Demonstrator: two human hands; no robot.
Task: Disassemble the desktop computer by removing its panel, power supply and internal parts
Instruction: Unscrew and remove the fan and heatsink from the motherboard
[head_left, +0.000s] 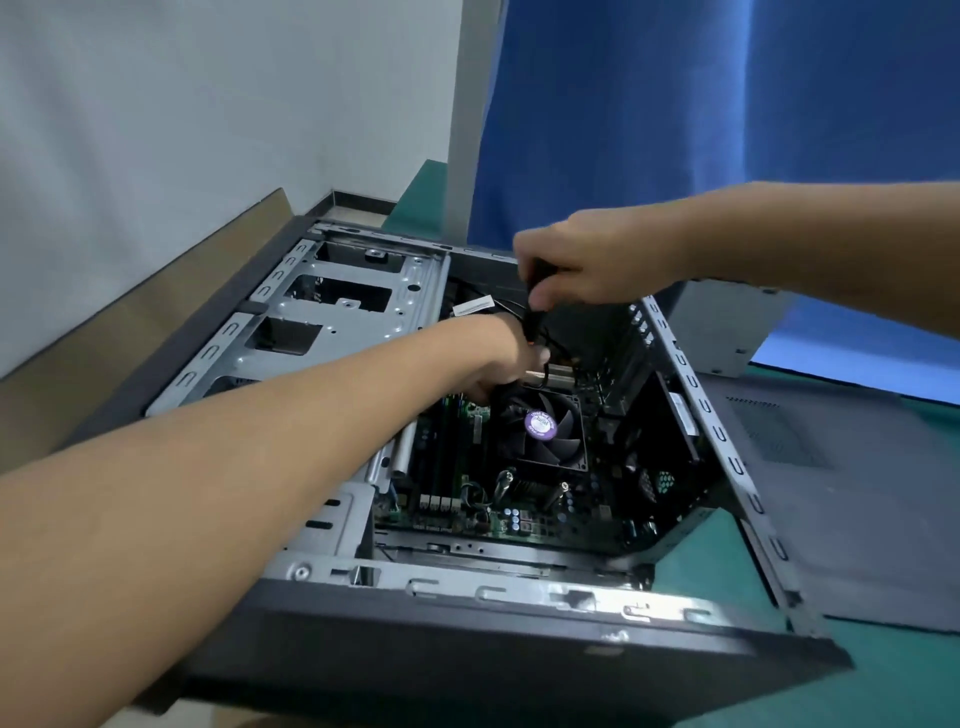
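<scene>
The surface is a green table (883, 691). On my left is a white wall (208, 130), and a flat sheet of cardboard (130, 332) leans at its foot. Behind the table hangs a blue curtain (727, 104), with a pale upright post (470, 104) at its left edge.

The desktop case (467, 639) lies on its side on the table in front of me, with the open side up. The end with the metal drive cage (332, 312) points left toward the wall. The end with the slot brackets points right. Its long edges seem to run away from me and a little to the left, but the wide lens bends them, so I am not sure of the long axis. The removed side panel (857, 519) lies flat just beside the case on the right. A grey metal box (727, 332) stands behind it, in front of the curtain.

Inside I see the motherboard (467, 514) and the cooler fan (540, 426) with a purple sticker.

My right hand (576, 265) is above the far part of the case, its fingers and thumb curled around a black cable (535, 312) that goes down inside. My left hand (509, 358) reaches into the case just above the fan, with the fingers bent down among black wires. I cannot tell if it really grips them.
</scene>
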